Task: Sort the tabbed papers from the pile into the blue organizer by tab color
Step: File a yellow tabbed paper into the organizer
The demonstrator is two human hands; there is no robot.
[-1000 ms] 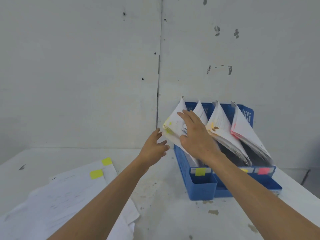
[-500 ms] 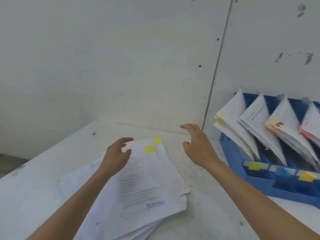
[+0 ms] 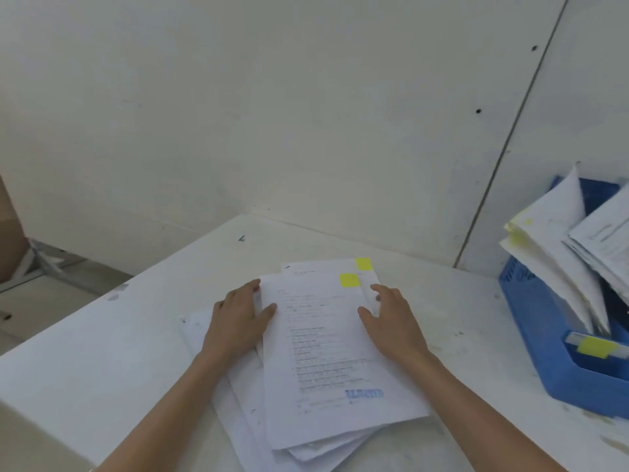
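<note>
A loose pile of white printed papers lies on the white table in front of me. The top paper carries a yellow tab at its far edge, and the sheet under it shows a second yellow tab. My left hand holds the top paper's left edge, thumb on the sheet. My right hand holds its right edge the same way, where the edge curls up slightly. The blue organizer stands at the right, cut off by the frame, with leaning papers and a yellow slot label.
A white wall rises just behind the table. The table's left edge drops to a grey floor, where a brown object shows at the frame's far left. Bare tabletop lies between the pile and the organizer.
My view swung left from the organizer to the pile. Both hands came away from the organizer's papers, dropped onto the pile, and took the top yellow-tabbed paper by its side edges.
</note>
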